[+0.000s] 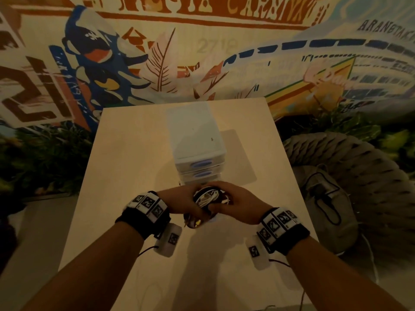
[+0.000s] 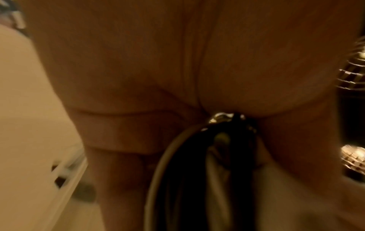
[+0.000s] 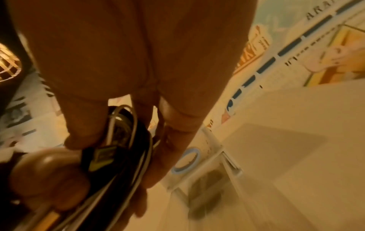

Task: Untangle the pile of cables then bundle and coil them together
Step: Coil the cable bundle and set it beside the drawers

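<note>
Dim warm light, blurred wrist views, bent wide-angle edges

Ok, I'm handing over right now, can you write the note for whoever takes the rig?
Left hand: gripping the cable coil from its left side.
Right hand: gripping the same coil from the right.
The coil, black and white cables together, is held above the table, just in front of the small drawer unit.
Done: cables untangled and coiled.
Left: I see no tie; secure the bundle and set it down.

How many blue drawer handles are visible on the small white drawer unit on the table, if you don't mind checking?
2: the upper blue handle and the lower blue handle on the drawer unit. The hands and cable bundle cover its base, so more may be hidden.
</note>
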Available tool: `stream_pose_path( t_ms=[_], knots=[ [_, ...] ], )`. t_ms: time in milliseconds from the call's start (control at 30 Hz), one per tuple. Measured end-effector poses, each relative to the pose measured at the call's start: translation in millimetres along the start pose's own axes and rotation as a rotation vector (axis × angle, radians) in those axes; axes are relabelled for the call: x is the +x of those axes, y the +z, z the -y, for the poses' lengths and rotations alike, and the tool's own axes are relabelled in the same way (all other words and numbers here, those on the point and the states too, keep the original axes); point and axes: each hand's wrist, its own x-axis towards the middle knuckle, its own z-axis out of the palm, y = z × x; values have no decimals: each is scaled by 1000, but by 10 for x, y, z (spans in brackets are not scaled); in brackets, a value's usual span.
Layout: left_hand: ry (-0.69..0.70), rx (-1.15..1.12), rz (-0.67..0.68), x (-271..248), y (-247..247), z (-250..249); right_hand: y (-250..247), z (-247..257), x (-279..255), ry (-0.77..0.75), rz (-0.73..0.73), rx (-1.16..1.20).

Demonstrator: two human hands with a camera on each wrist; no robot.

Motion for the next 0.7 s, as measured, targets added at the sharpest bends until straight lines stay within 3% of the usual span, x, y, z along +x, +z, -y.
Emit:
stream_pose_path(
  t_ms=[133, 200, 367, 567, 700],
  knots=[
    [-141, -21, -305, 186, -16, 230, 22, -306, 244, 248, -172, 175],
    [-194, 71, -377, 270, 13, 333, 32, -392, 385, 372, -184, 179],
    [-310, 363, -335, 430, 114, 383, 165, -348, 640, 420, -75, -239],
    [-278, 562, -308, 534, 220, 402, 446, -372, 724, 414, -49, -695],
    [-291, 661, -335, 566, 274, 394, 437, -434, 748, 404, -82, -834]
  ],
)
